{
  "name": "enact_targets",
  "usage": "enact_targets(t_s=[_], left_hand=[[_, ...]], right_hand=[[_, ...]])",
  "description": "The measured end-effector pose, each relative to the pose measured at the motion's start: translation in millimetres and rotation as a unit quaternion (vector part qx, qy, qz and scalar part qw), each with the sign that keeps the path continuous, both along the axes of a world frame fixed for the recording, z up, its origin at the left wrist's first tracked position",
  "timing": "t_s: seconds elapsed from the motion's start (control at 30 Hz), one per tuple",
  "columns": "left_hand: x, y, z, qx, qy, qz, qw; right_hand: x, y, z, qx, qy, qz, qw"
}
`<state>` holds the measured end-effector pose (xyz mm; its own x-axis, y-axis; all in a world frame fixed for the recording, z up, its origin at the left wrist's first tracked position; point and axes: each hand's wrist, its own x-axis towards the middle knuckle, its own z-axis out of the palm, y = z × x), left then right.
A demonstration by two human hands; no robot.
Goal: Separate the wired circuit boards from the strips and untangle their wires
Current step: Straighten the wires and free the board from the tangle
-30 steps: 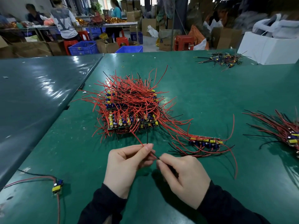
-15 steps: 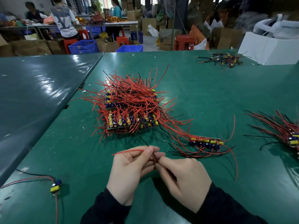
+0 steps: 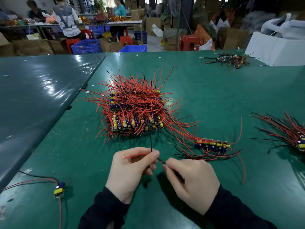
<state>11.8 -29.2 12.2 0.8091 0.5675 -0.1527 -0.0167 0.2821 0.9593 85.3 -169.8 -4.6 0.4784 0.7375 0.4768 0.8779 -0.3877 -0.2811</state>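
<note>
A heap of board strips (image 3: 135, 111) tangled in red and black wires lies at the middle of the green table (image 3: 206, 96). One single strip (image 3: 212, 146) with yellow and blue parts lies to its right front. My left hand (image 3: 132, 171) pinches a red wire (image 3: 137, 156) and a black wire between thumb and forefinger. My right hand (image 3: 191, 180) is curled round the same wires just to the right; whatever board it holds is hidden under the fingers. The two hands almost touch.
A separated small board (image 3: 59, 190) with its wires lies at the near left. A bundle of separated boards (image 3: 290, 131) lies at the right edge, another small pile (image 3: 229, 59) at the far right by a white box (image 3: 277, 48). People work at tables behind.
The red wire end has swung out to the left across my left hand, and a black wire now stands up from my left fingertips. Both hands stay in place.
</note>
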Motion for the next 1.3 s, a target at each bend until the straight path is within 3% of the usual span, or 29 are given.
enact_targets(t_s=[0.13, 0.33, 0.4, 0.47, 0.53, 0.7, 0.97, 1.2, 1.3], left_hand=[[2.3, -5.4, -3.3, -0.042, -0.017, 0.047, 0.998], [0.8, -8.3, 0.3, -0.139, -0.011, 0.038, 0.99], [-0.4, -7.1, 3.1, -0.149, -0.004, 0.033, 0.988], [-1.1, -4.6, 6.3, -0.149, 0.0, 0.03, 0.988], [-1.8, -2.4, 9.2, -0.161, -0.005, 0.026, 0.987], [-3.1, -1.4, 15.1, -0.173, -0.013, 0.016, 0.985], [-8.0, -2.0, 23.5, -0.249, -0.022, -0.055, 0.967], [-8.5, 14.5, 22.2, -0.102, -0.039, -0.023, 0.994], [-7.3, 14.5, 20.8, -0.066, -0.058, 0.001, 0.996]], right_hand=[[-0.1, -0.2, -0.3, -0.003, -0.028, -0.02, 0.999], [-0.6, -1.0, 0.1, -0.014, -0.053, -0.029, 0.998], [-1.3, -0.4, 0.3, 0.001, 0.003, -0.008, 1.0], [0.3, 1.5, 1.6, 0.053, 0.144, 0.029, 0.988], [2.7, 3.8, 2.4, 0.097, 0.287, 0.077, 0.95], [2.8, 6.3, 8.1, 0.155, 0.498, 0.159, 0.838], [8.2, 5.6, 13.6, 0.139, 0.687, 0.302, 0.646], [17.7, 2.8, 11.6, 0.139, 0.734, 0.301, 0.593], [17.3, 2.4, 14.0, 0.133, 0.733, 0.297, 0.597]])
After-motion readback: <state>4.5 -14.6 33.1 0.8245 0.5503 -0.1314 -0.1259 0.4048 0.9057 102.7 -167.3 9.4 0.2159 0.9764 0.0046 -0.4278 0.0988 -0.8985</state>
